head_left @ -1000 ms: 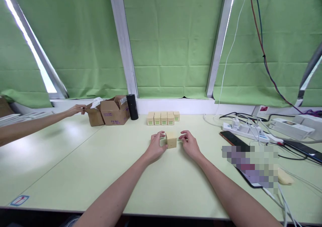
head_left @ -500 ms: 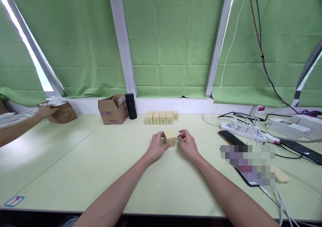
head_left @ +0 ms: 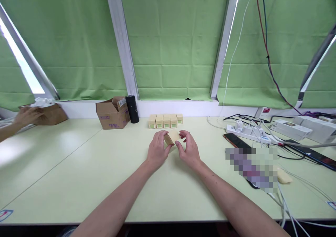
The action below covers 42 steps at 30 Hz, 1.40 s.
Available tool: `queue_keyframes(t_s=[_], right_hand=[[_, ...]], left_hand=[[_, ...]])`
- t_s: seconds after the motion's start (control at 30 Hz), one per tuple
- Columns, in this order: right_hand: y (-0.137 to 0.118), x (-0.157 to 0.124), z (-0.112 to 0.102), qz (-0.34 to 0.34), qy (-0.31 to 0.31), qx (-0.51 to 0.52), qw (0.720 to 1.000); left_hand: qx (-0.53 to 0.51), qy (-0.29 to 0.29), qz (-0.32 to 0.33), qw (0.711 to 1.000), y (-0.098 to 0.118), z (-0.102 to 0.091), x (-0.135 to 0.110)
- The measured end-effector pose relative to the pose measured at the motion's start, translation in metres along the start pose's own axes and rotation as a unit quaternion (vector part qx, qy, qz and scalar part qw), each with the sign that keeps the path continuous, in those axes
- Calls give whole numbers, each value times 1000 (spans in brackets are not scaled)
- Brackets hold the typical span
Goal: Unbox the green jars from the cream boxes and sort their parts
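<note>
A small tan cardboard box [head_left: 172,137] is tilted between my two hands above the middle of the table. My left hand [head_left: 156,146] grips its left side, fingers behind and thumb in front. On the right side, my right hand [head_left: 190,148] has its thumb at the box's front corner and its fingers curled at the far edge. Just beyond my hands stands a row of several similar small boxes [head_left: 166,120] with pale green labels facing me.
An opened brown carton [head_left: 112,119] and a black cylinder [head_left: 132,109] stand at the back left. At far left, a co-worker's hand [head_left: 28,115] is at a brown paper bag [head_left: 54,115]. A power strip [head_left: 245,133], cables and a phone [head_left: 237,142] lie to the right.
The box has turned and tilted between my hands. My right hand has come in from beside it to touch its right side. The co-worker's hand has shifted left in view.
</note>
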State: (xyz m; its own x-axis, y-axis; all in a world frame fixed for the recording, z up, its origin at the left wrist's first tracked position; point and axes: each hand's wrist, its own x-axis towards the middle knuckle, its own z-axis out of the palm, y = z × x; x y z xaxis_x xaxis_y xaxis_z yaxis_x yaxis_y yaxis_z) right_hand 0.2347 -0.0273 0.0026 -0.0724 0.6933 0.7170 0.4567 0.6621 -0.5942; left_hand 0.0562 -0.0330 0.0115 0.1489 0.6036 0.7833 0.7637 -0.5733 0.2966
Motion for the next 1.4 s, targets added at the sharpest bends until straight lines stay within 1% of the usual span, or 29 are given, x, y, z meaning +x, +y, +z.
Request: queue_keyframes(t_s=[0.13,0.23,0.33,0.53,0.7,0.83,0.97,1.1,1.2,1.3,1.4], right_hand=[[-5,-2,0,-36,4,-2,999],[-8,-3,-2,-44,-2,-13,999],[-10,-3,-4,-53,-6,-20,998],[-15,-2,-5,-81,2,-18,997],[-14,-3,-6,-86,6,-28,996],[-11,-3,-5,-103,-2,-67,992],[-11,-4,-4,-82,-32,-94,992],[-11,-4,-3,-68,-44,-95,992],[-11,-4,-3,-62,-48,-99,992],[-12,-3,-4,-63,-54,-110,990],[-14,-3,-5,-66,-67,-122,988]], left_hand=[[51,20,73,996,6,-4,2],[69,18,93,993,8,-6,2],[84,12,94,992,9,-7,1],[125,26,108,986,8,-6,0],[131,19,104,986,9,-5,-1],[134,0,102,986,9,-4,-1],[128,-27,98,987,9,-4,-2],[150,-31,114,982,11,-5,-2],[149,-38,111,982,12,-5,-2],[145,-45,107,983,11,-5,-2],[157,-47,119,979,11,-5,-2]])
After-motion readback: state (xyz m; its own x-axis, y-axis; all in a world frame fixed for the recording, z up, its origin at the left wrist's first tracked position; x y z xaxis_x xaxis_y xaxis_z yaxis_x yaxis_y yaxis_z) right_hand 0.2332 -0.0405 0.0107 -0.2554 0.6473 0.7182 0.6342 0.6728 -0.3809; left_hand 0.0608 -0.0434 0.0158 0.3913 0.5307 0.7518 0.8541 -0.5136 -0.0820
